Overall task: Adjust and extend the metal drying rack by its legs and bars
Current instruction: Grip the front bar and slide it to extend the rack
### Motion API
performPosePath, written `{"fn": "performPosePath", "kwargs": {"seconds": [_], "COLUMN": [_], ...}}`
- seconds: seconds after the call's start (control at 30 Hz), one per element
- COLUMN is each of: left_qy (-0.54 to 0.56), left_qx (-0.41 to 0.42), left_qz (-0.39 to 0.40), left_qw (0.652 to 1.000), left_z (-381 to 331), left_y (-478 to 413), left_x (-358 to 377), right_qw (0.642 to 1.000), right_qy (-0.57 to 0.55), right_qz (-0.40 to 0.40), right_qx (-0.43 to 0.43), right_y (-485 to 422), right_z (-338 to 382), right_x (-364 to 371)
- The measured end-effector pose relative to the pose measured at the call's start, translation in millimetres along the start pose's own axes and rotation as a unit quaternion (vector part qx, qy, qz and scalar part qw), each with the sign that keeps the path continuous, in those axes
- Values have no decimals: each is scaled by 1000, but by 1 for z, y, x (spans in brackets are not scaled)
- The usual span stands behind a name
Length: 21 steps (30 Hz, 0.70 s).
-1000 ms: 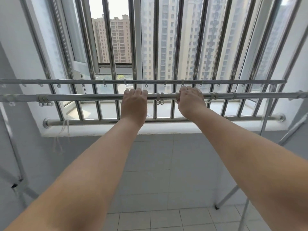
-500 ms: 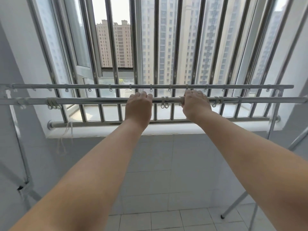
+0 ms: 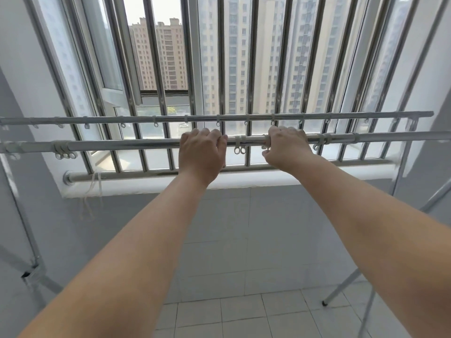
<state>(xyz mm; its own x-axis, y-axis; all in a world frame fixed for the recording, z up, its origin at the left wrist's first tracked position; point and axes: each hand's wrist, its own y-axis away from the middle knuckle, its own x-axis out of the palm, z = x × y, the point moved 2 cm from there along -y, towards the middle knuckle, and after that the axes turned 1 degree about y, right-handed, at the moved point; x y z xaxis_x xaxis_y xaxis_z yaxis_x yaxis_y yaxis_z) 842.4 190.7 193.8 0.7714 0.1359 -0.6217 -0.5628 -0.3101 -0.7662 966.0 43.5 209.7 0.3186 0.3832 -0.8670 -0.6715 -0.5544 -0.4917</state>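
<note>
The metal drying rack stands in front of the window with two long horizontal bars. Its near bar (image 3: pixel 127 145) runs across the view at chest height, and the thinner far bar (image 3: pixel 170 118) carries several small hook rings. My left hand (image 3: pixel 201 152) is wrapped over the near bar just left of centre. My right hand (image 3: pixel 286 147) grips the same bar a little to the right, at a joint with white plastic rings (image 3: pixel 239 150) between the two hands. A rack leg (image 3: pixel 341 289) slants down to the floor at the right; another upright (image 3: pixel 24 230) shows at the left.
Vertical steel window bars (image 3: pixel 220 69) stand just behind the rack over a white sill (image 3: pixel 244 185). Grey tiled wall and pale floor tiles (image 3: pixel 244 313) lie below. Walls close in at both sides. A loose white cord (image 3: pixel 94 189) hangs from the sill rail.
Both hands stay on the near bar. The view has pulled back and tilted, so the bars sit lower in the frame; my right hand's grip has shifted slightly on the joint.
</note>
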Motion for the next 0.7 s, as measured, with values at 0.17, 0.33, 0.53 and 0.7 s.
{"fn": "performPosePath", "kwargs": {"seconds": [0.17, 0.33, 0.53, 0.7], "left_qy": [-33, -51, -65, -65], "left_qx": [-4, 4, 0, 18], "left_qz": [-35, -56, -11, 21], "left_qw": [999, 997, 998, 997], "left_z": [-3, -5, -4, -2], "left_y": [7, 1, 22, 12], "left_x": [6, 4, 29, 27], "right_qw": [997, 993, 997, 999], "right_qy": [-1, -19, -16, -9], "right_qz": [-81, -116, -70, -51], "right_qx": [-14, -31, -28, -17], "right_y": [9, 5, 16, 10], "right_z": [-3, -2, -13, -12], "right_x": [8, 3, 33, 26]}}
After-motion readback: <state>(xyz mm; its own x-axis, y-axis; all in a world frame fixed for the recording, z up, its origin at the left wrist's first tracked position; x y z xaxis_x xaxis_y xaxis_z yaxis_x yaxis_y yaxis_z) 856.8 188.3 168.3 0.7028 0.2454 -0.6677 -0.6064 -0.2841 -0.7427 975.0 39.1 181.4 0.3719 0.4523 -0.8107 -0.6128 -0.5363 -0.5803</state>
